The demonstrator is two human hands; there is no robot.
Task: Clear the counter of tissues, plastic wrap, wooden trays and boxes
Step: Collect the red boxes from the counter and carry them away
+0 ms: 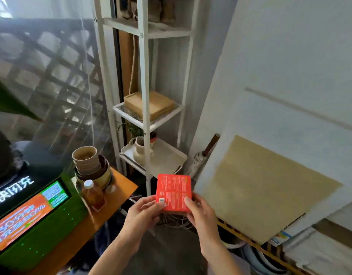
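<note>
A red box [174,190] with white print and a barcode is held in front of me, low in the middle of the view. My left hand [144,212] grips its lower left corner, thumb on the face. My right hand [201,212] grips its lower right edge, thumb on top. The box hangs in the air just in front of a white metal shelf unit [144,76]. A stack of flat wooden trays [161,104] lies on the shelf's mesh level.
An orange counter corner [123,187] at left carries stacked paper cups in bowls [87,161], a bottle of amber drink [92,193] and a green machine with a screen [30,211]. A vase on a white tray [167,155] fills the lower shelf. Boards [270,185] lean at right.
</note>
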